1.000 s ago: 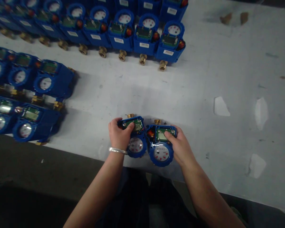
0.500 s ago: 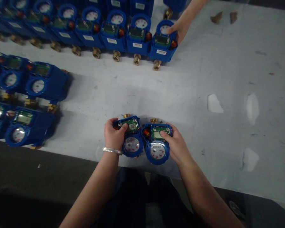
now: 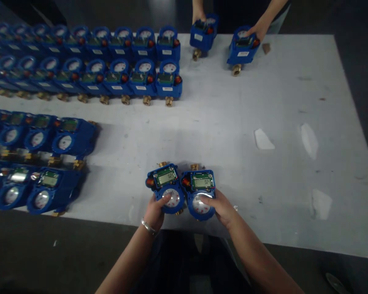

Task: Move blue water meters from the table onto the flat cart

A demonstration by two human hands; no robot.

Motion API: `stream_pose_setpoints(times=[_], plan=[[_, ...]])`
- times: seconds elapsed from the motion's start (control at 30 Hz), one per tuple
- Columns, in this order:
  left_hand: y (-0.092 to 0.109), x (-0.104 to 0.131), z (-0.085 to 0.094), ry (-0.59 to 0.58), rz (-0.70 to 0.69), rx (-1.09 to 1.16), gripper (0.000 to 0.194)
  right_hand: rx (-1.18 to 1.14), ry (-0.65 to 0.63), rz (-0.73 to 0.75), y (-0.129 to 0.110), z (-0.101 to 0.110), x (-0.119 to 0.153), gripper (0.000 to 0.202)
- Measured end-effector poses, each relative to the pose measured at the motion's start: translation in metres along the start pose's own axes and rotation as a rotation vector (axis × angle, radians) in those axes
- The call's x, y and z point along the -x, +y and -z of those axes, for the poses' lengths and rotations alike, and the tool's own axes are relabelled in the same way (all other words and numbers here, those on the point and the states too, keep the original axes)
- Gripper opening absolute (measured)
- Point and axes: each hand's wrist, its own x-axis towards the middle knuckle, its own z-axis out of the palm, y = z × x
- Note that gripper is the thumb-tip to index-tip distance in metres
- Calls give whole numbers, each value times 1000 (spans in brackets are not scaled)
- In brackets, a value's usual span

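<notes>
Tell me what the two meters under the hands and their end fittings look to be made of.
Left meter and right meter: blue housings, probably moulded plastic, matte, uniformly coloured. End fittings: likely brass, yellowish metal sheen. Dial windows: clear glass or plastic, can't tell which.

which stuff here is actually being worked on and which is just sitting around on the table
In hand:
left hand on the left meter
right hand on the right meter

Lying about:
rows of blue meters at the far left
meter stacks at the near left
paper scraps on the white table
co-worker's hands on two far meters
</notes>
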Motion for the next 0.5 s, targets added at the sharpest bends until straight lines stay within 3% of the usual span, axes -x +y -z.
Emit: stream_pose_setpoints(times=[0.17, 0.27, 0.43, 0.5], plan=[[-2, -2, -10, -26, -73, 32, 56, -206, 78, 16, 2, -3, 0, 60], [-8, 1, -22, -46, -60, -14, 56, -340, 87, 64, 4, 7, 8, 57], [-38, 23, -56, -39, 15, -250, 53, -544, 90, 144, 7, 54, 64, 56], [-55, 31, -75, -136, 57, -376, 57, -629, 120, 214, 9, 83, 100, 57]])
